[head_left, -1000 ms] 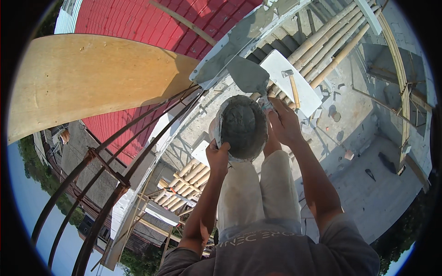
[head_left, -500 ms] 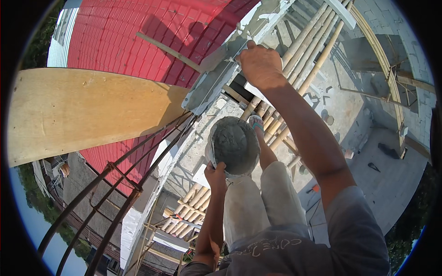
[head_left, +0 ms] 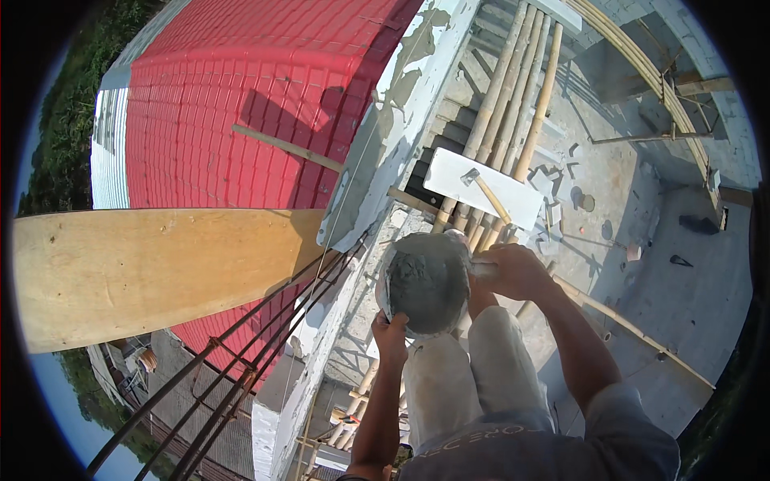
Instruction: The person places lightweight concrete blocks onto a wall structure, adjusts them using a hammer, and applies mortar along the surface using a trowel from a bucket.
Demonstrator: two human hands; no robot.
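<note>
A round bucket [head_left: 383, 290] of wet grey mortar [head_left: 427, 287] is in front of my thighs. My left hand [head_left: 390, 335] grips its near left rim, thumb over the edge. On the right side, my right hand [head_left: 513, 274] is closed round a trowel [head_left: 484, 270], whose handle end shows at the bucket's rim. The trowel's blade is not clearly visible from here. Beyond the bucket, the wall top [head_left: 365, 172] carries fresh grey mortar, with a thin string [head_left: 350, 178] stretched along it.
A hatchet-like tool [head_left: 488, 195] lies on a white block [head_left: 517, 200] across bamboo poles [head_left: 513, 88]. Steel bars [head_left: 212, 343] stick out at lower left, near a plywood board [head_left: 160, 272] and a red tiled roof [head_left: 233, 128]. Right of the poles, a floor lies far below.
My right hand has come back from the wall top to the bucket's right side with the trowel. My left hand keeps its hold on the bucket. The view has shifted.
</note>
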